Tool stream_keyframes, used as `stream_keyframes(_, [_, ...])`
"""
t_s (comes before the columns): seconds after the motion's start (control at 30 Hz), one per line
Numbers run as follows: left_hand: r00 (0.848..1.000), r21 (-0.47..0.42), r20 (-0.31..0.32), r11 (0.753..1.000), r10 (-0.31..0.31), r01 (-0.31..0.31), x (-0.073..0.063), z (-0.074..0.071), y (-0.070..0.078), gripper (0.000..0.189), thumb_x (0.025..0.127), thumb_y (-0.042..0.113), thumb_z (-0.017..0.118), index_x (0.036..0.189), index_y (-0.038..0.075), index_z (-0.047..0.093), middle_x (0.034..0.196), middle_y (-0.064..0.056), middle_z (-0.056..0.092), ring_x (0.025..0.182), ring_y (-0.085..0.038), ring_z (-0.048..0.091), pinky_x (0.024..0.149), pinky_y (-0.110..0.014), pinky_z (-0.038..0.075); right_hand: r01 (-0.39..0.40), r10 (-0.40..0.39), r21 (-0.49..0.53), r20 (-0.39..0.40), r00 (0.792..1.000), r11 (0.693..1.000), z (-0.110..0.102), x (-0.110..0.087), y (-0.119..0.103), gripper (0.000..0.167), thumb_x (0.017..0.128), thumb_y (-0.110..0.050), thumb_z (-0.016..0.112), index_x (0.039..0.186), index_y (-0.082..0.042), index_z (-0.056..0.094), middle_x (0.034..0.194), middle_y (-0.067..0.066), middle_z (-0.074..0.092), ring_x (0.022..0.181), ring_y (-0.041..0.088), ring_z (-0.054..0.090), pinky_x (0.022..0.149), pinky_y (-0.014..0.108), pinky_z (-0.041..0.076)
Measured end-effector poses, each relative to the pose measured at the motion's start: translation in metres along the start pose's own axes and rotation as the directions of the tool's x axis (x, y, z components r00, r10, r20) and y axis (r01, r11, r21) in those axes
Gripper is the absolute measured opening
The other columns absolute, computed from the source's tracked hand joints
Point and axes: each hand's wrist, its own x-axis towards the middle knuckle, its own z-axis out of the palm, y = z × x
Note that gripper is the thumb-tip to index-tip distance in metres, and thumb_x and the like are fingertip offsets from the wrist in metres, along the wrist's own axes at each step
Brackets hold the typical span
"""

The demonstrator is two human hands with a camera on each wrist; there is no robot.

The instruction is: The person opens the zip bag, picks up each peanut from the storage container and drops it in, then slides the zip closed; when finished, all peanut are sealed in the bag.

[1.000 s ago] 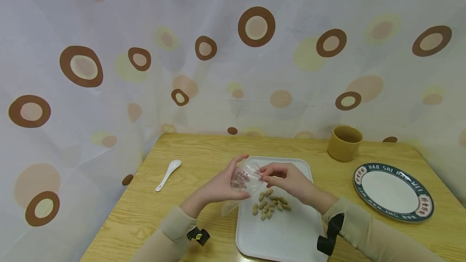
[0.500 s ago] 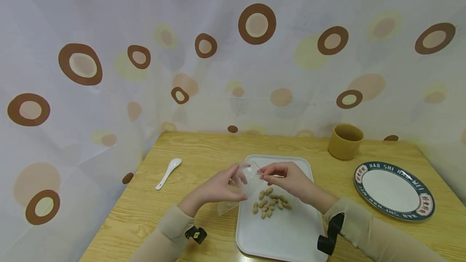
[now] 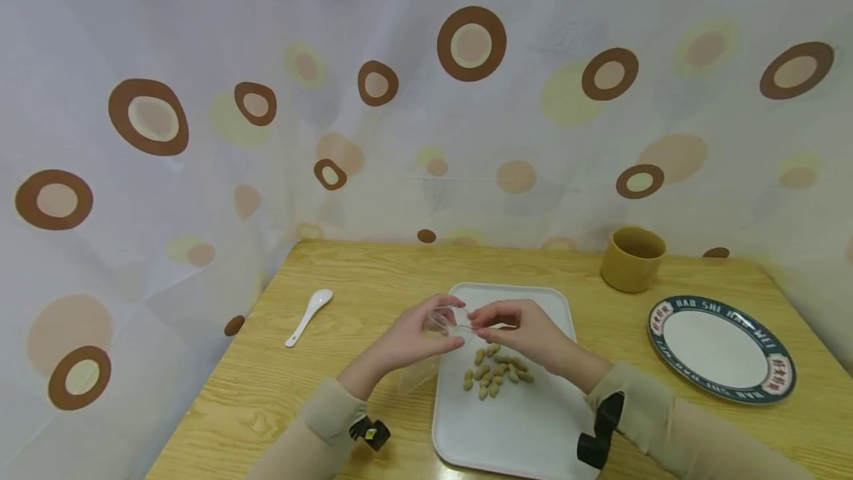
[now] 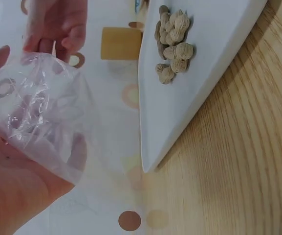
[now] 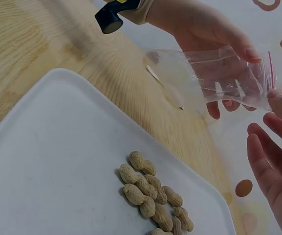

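Note:
A clear plastic zip bag (image 5: 216,73) with a red line along its mouth hangs between both hands, above the tray's far left part. My left hand (image 3: 412,335) holds it from the left, thumb on the near side and fingers behind the film. With thumb and index finger, my right hand (image 3: 529,332) pinches the bag's edge at the red line; its other fingers are loosely bent. Nothing shows inside the bag in the left wrist view. Several unshelled peanuts (image 3: 494,374) lie in a loose group on the white tray (image 3: 513,435), below the hands.
On the wooden table (image 3: 373,272), a white spoon (image 3: 309,317) lies at the left. A mustard-yellow cup (image 3: 631,261) stands at the back right, with a green-rimmed plate (image 3: 720,350) in front of it. Behind hangs a patterned cloth (image 3: 533,124).
The left fingers have shifted on the bag, and its mouth now looks wider and rounder between the hands. The right hand keeps its pinch nearly in place. The peanuts stay where they were.

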Motion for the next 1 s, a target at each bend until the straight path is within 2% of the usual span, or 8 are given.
stream_keyframes(0.17, [1.000,-0.001,-0.011,1.000,-0.008,0.008,-0.002,-0.003,-0.005,0.048,0.092,0.020,0.069,0.136,0.012,0.052,0.112,-0.011,0.062,0.104,-0.025,0.063,0.091,-0.037,0.051,-0.026,0.026,-0.017,-0.001,1.000,1.000,-0.005,-0.002,0.005,0.031,0.092,-0.021,0.070,0.119,-0.005,0.069,0.118,0.016,0.070,0.106,0.022,0.066,0.083,0.023,0.054])
stream_keyframes(0.33, [1.000,0.010,-0.013,1.000,-0.025,0.026,-0.005,-0.004,-0.004,0.048,0.091,0.021,0.069,0.135,0.017,0.050,0.112,-0.009,0.062,0.103,-0.020,0.061,0.095,-0.042,0.049,-0.063,0.062,-0.054,-0.012,0.998,0.997,-0.010,-0.003,0.011,0.031,0.092,-0.023,0.070,0.118,-0.007,0.069,0.121,0.020,0.067,0.106,0.026,0.066,0.082,0.025,0.055])
stream_keyframes(0.53, [1.000,0.042,0.001,0.999,-0.019,0.019,-0.007,-0.005,-0.001,0.058,0.087,0.025,0.072,0.137,0.013,0.046,0.116,-0.010,0.061,0.110,-0.024,0.057,0.099,-0.049,0.045,-0.105,0.101,-0.154,-0.037,0.994,0.983,-0.014,-0.002,0.019,0.030,0.091,-0.020,0.071,0.117,-0.006,0.069,0.118,0.018,0.069,0.101,0.023,0.068,0.080,0.027,0.057])
stream_keyframes(0.7, [1.000,0.097,0.004,0.995,-0.005,0.004,-0.006,-0.006,-0.004,0.061,0.084,0.027,0.076,0.136,0.016,0.046,0.114,-0.003,0.060,0.111,-0.022,0.056,0.096,-0.044,0.045,-0.114,0.103,-0.252,-0.058,0.993,0.961,-0.017,-0.001,0.024,0.026,0.089,-0.013,0.072,0.114,-0.004,0.070,0.112,0.016,0.070,0.094,0.021,0.067,0.078,0.027,0.056])
stream_keyframes(1.0, [1.000,0.143,0.017,0.990,0.012,-0.014,-0.004,-0.008,-0.006,0.064,0.080,0.025,0.078,0.135,0.018,0.046,0.113,0.000,0.059,0.108,-0.017,0.056,0.094,-0.036,0.045,-0.150,0.145,-0.385,-0.042,0.988,0.910,-0.019,0.002,0.032,0.026,0.084,-0.011,0.077,0.109,-0.005,0.071,0.099,0.007,0.071,0.084,0.015,0.061,0.072,0.027,0.051])
